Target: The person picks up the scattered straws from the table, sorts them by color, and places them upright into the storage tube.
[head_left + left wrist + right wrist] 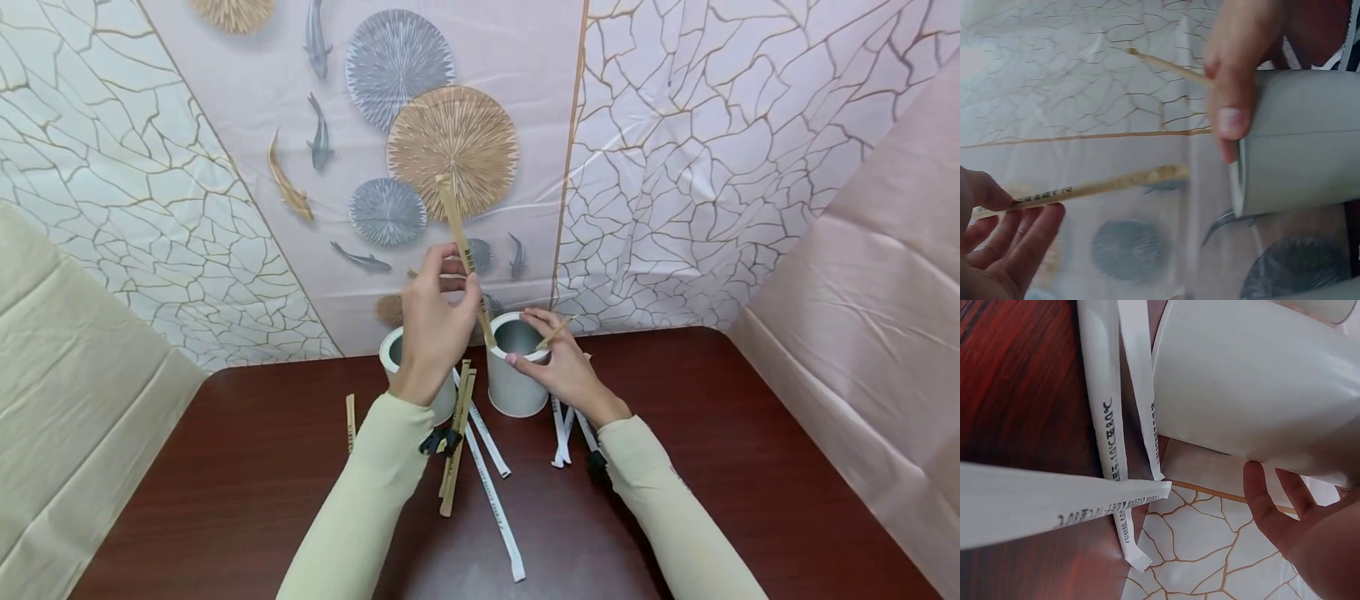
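My left hand [438, 329] pinches a brown paper-wrapped straw [456, 221] between thumb and fingers. The straw slants, its lower end at the rim of the right grey can [517, 387]; in the left wrist view its free end [1172, 172] appears apart from the can. Around that can's rim, my right hand [566, 367] holds on, thumb at the front and fingers farther back. Another brown straw [557, 332] pokes out of this can beside the right hand. A second grey can [386, 350] stands to the left, partly hidden behind my left hand and wrist.
Several brown wrapped straws [459, 442] and white wrapped straws [491, 492] lie before the cans. More white straws [1104, 394] lie under the right wrist. One brown straw [350, 421] lies at left. Patterned cloth [645, 167] hangs behind the dark red table [247, 500].
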{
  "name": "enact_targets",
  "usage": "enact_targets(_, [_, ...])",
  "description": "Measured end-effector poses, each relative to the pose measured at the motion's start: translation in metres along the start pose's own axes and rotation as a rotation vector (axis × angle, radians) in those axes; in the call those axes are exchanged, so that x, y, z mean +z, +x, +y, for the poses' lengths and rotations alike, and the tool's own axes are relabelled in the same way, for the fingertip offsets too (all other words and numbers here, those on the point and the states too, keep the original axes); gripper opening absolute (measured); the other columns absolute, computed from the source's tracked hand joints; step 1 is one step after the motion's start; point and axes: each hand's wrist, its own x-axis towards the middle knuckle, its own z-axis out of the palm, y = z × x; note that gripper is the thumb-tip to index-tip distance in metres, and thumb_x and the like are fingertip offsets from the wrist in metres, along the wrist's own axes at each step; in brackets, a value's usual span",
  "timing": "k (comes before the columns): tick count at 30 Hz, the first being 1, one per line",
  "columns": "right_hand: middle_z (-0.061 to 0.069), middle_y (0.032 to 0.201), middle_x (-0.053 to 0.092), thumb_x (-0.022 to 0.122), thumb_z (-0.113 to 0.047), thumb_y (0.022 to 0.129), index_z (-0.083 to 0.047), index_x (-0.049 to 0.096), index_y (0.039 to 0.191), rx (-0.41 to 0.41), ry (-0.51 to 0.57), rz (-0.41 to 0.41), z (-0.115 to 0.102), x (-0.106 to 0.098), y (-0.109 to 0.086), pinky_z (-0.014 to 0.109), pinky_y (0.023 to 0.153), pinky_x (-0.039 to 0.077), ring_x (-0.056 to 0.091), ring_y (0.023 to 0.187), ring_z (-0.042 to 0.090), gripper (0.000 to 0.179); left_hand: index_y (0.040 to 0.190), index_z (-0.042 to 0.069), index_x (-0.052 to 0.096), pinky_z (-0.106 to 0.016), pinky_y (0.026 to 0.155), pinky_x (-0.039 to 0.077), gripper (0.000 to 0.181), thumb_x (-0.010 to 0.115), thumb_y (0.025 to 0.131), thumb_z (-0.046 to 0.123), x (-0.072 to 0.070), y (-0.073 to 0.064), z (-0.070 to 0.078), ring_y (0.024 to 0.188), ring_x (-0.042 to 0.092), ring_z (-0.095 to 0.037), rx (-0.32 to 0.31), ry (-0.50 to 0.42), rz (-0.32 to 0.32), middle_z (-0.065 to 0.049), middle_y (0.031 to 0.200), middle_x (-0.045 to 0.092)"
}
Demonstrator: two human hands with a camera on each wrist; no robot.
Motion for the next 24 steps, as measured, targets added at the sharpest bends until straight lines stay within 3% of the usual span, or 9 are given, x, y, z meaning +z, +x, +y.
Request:
enact_targets(7, [0.005, 0.161, 0.040, 0.080, -0.038, 0.094, -0.012, 0.051, 0.156, 0.013, 0.013, -0.007, 0.000, -0.001, -0.001, 0.053, 0.113, 0.042, 0.041, 0.146, 0.031, 0.074, 0.128, 0.000, 0.064, -0.046, 0.084, 0.062, 0.029, 0.067, 0.098, 0.000, 0.029, 0.010, -0.021, 0.093, 0.075, -0.029, 0.017, -0.008, -0.050, -0.015, 0.105, 0.073])
enact_targets(16, [0.007, 0.160, 0.041, 0.079, -0.040, 0.094, -0.012, 0.050, 0.157, 0.013, -0.003, -0.021, 0.000, 0.003, -0.002, 0.054, 0.117, 0.038, 0.039, 0.147, 0.032, 0.075, 0.127, 0.003, 0.070, -0.033, 0.083, 0.062, 0.030, 0.070, 0.097, 0.004, 0.045, -0.004, -0.047, 0.090, 0.077, -0.024, -0.174, 0.019, -0.138, -0.009, 0.098, 0.075])
enact_targets(21, [0.007, 0.160, 0.041, 0.079, -0.040, 0.094, -0.013, 0.050, 0.158, 0.009, -0.010, -0.009, 0.000, 0.001, -0.002, 0.055, 0.117, 0.036, 0.039, 0.147, 0.033, 0.075, 0.125, 0.008, 0.073, -0.033, 0.076, 0.062, 0.029, 0.070, 0.097, 0.006, 0.053, -0.012, -0.056, 0.084, 0.078, -0.017, -0.192, 0.094, -0.248, -0.005, 0.094, 0.079])
enact_targets(24, [0.007, 0.160, 0.041, 0.079, -0.039, 0.094, -0.012, 0.050, 0.158, 0.012, -0.010, -0.008, -0.001, 0.000, -0.001, 0.055, 0.118, 0.036, 0.039, 0.147, 0.034, 0.075, 0.123, 0.009, 0.075, -0.032, 0.073, 0.061, 0.027, 0.072, 0.097, 0.007, 0.057, -0.016, -0.059, 0.080, 0.077, -0.015, -0.180, 0.152, -0.266, -0.003, 0.091, 0.080])
